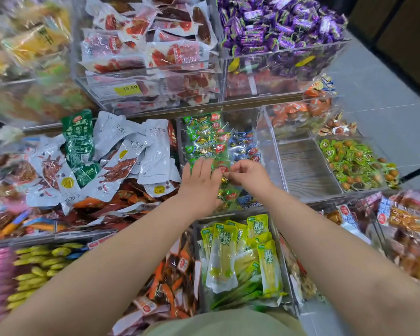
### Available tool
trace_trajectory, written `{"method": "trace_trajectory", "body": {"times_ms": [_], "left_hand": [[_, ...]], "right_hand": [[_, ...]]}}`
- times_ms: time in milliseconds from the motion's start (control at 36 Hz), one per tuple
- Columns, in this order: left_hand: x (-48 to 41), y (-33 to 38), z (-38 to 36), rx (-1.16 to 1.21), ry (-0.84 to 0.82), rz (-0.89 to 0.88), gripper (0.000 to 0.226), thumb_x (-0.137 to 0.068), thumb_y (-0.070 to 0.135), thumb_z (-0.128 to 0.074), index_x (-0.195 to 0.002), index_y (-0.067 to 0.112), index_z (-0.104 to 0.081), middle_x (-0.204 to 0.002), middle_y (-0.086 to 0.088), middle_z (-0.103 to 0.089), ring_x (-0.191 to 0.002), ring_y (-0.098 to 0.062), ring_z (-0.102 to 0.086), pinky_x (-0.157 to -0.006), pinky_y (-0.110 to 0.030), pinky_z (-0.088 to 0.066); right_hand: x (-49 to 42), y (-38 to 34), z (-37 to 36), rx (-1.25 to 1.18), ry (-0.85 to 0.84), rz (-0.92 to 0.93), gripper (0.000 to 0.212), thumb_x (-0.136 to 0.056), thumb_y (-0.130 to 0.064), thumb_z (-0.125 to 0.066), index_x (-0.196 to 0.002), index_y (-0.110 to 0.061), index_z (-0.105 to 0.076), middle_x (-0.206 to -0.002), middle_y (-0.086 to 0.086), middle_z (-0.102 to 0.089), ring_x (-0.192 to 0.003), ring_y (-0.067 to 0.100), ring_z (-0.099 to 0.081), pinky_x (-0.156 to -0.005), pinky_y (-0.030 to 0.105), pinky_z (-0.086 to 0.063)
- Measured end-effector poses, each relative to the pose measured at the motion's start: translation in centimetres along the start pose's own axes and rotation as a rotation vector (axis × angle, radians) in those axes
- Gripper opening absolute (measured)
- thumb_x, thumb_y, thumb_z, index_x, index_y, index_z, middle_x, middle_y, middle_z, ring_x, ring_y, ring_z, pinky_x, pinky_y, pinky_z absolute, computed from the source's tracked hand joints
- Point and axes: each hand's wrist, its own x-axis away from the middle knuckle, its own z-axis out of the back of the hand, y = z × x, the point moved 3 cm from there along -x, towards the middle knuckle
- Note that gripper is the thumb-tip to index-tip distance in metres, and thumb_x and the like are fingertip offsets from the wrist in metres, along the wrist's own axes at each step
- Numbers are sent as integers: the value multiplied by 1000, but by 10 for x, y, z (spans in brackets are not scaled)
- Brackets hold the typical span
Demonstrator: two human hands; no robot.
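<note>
Nearest are the yellow-green packs (240, 251), standing close together. Behind them, in the clear bin (264, 141), left hand (200, 183) lies flat, fingers straight, on the green packets (204, 141) & right hand (249, 177) pinches one w/ curled fingers. Far back: purple candies (277, 20).

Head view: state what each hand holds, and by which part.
The right hand pinches a small green snack packet by its right edge. The left hand holds nothing; it lies flat on neighbouring packets.
</note>
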Motion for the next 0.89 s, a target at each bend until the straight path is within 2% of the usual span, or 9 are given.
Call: {"method": "trace_trajectory", "body": {"times_ms": [56,139,194,278,361,444,556,722,889], "left_hand": [[-9,-5,-3,5,-9,12,95,-85,51,-62,-150,15,-2,-158,-17,14,-145,-38,17,-114,-55,10],[-20,-14,-8,34,-82,70,128,-78,56,-68,-141,16,36,-157,-17,26,-144,-36,23,-114,-53,11],[-24,-17,-10,59,-120,98,134,-74,59,-71,-142,14,35,-156,-16,28,-144,-35,24,-116,-55,6],[-23,-14,-11,-15,-162,114,130,-75,60,-70,-147,12,28,-156,-18,27,-144,-38,24,-114,-61,5],[-25,-7,-4,-166,-140,116,131,-71,69,-66,-150,13,21,-159,-21,7,-146,-42,7,-111,-64,6],[-32,-6,5,-255,-87,88,140,-60,79,-65,-150,12,18,-156,-19,-4,-145,-42,1,-109,-64,14],[-45,-13,8,-258,-70,20,150,-52,85,-64,-146,13,28,-153,-23,29,-139,-41,33,-106,-56,25],[-50,-23,1,-173,-113,8,151,-50,84,-66,-144,19,33,-156,-23,23,-145,-39,20,-115,-50,13],[-40,-30,-4,-159,-99,13,150,-48,85,-65,-148,20,26,-159,-20,4,-147,-36,-2,-117,-48,-8]], "right_hand": [[2,4,0,-42,-13,-43,19,-76,-8,-76,-71,-18,-61,-66,0,-62,-65,16,-61,-67,32,-55],[4,11,1,-187,-125,-163,16,-79,-2,-72,-79,-13,-60,-73,0,-65,-67,12,-65,-60,21,-54],[0,13,4,-169,-166,-220,18,-82,-4,-69,-93,-15,-60,-88,2,-63,-79,12,-64,-67,25,-54],[-11,11,12,-35,-70,-196,46,-82,-16,-63,-126,-20,-50,-124,0,-56,-106,18,-57,-93,37,-48],[-15,4,12,-135,-33,-205,72,-71,-30,-52,-142,-32,-38,-148,-8,-36,-133,17,-38,-111,44,-33],[-20,-2,2,-180,-63,-213,72,-72,-41,-46,-143,-41,-33,-153,-11,-28,-140,15,-27,-115,45,-24],[-27,-6,-10,-226,-89,-204,63,-84,-44,-43,-144,-46,-25,-157,-6,-20,-143,19,-20,-116,49,-20],[-45,-19,-5,-170,-18,-166,53,-99,-37,-31,-149,-40,-14,-158,-5,-17,-144,22,-19,-114,46,-18],[-65,-38,-18,-109,-27,-217,55,-98,-52,-28,-149,-36,-17,-158,-1,-17,-143,24,-20,-114,44,-17]]}}
